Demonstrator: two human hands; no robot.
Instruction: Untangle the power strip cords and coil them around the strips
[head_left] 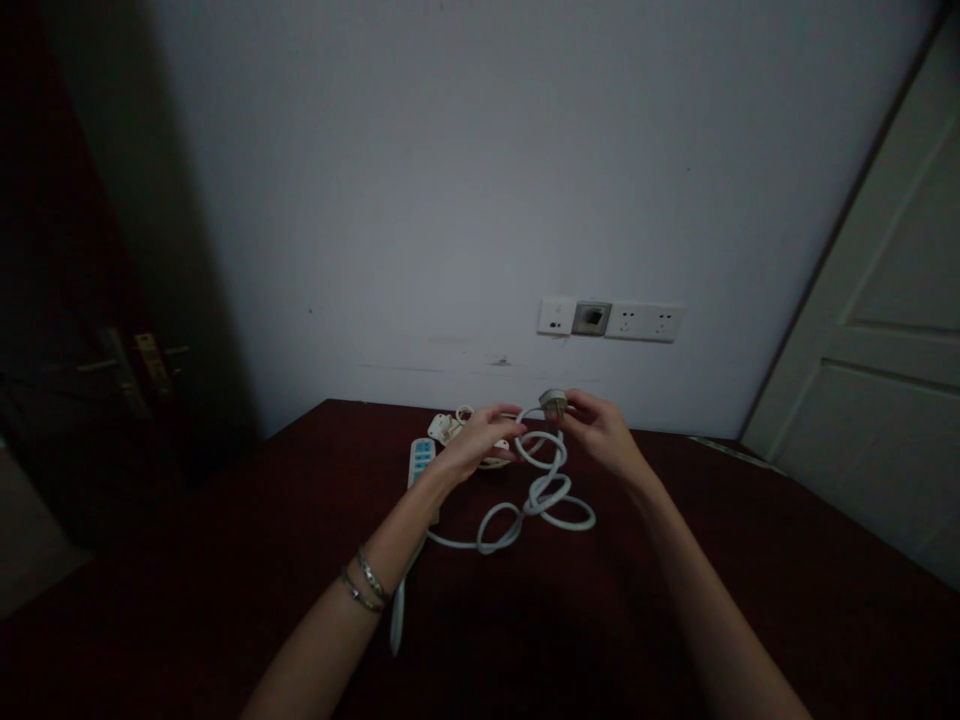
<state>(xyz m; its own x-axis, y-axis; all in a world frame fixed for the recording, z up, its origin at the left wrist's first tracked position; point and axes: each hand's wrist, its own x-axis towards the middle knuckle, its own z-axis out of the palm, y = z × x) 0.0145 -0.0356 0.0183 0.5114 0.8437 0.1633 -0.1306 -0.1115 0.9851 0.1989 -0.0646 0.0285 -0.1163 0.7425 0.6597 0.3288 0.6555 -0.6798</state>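
Note:
My right hand (600, 430) has its thumb and fingers closed on a pale plug (553, 400), held up above the table with its pins pointing down. From the plug a white cord (551, 490) runs down in loose, tangled loops. Just left of the loops, my left hand (480, 440) reaches in with its fingers apart, close to the cord; whether it touches the cord I cannot tell. Partly hidden behind my left wrist lies a white power strip (422, 455) with blue sockets. Behind my left hand sits another white electrical piece (442, 430), mostly covered.
The dark red table (585, 630) meets a pale wall (420, 200). Wall sockets (645, 321) and a dark-faced wall plate (592, 318) sit above its back edge. A white panelled door (892, 300) stands at right, a dark door with a handle (154, 362) at left.

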